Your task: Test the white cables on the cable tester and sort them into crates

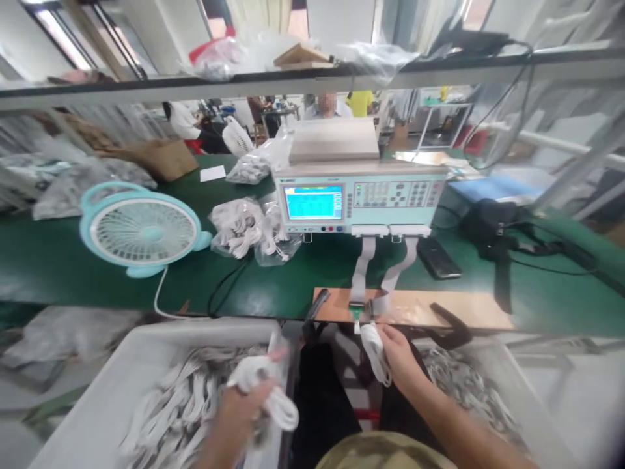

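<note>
My left hand (251,397) is closed around a coiled white cable (283,409), blurred by motion, over the inner edge of the left white bin (131,339). At the bench edge, the fingers of my right hand (396,348) pinch another bundled white cable (374,348). Its upper end is close to a small green circuit board (357,314) at the end of a grey ribbon cable (360,273); whether it is plugged in I cannot tell. Two ribbon cables run down from the cable tester (395,195), whose screen is lit.
Coiled cables fill the left bin, and more lie in a right bin (512,371). On the green bench (273,293) are a light-blue fan (146,231), bagged cables (239,225), a phone (439,257) and a black bag (488,225). A shelf (161,91) crosses above; people sit beyond.
</note>
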Demonstrator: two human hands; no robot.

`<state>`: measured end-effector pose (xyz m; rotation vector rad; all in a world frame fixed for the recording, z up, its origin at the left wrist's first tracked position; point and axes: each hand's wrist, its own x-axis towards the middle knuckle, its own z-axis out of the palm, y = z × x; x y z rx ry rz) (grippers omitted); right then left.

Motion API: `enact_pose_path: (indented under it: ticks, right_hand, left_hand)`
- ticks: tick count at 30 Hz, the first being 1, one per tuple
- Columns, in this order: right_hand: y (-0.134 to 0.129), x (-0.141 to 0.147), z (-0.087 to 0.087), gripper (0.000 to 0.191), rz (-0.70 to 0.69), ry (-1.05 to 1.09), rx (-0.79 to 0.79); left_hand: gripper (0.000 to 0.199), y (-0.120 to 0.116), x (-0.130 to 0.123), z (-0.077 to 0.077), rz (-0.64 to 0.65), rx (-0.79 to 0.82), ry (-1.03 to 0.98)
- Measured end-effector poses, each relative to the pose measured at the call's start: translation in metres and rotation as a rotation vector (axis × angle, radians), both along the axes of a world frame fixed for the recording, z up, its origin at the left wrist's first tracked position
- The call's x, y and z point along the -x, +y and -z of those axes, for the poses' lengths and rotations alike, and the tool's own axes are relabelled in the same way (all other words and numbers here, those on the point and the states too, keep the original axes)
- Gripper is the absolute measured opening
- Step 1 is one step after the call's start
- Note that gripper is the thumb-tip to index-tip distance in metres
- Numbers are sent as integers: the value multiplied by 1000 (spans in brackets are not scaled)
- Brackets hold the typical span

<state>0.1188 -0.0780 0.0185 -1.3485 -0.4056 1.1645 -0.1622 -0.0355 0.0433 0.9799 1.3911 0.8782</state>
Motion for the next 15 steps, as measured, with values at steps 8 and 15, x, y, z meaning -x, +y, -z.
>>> enact_pose_path:
  ticks: [8,15]
  right_hand:
    - [1,4,-5,40,23,8,-49]
    - [-42,-27,7,35,-208,-156,-22]
  left_hand:
    - [44,1,-155,9,347,77,-293]
    - [28,-26,-154,17,430,65,-276]
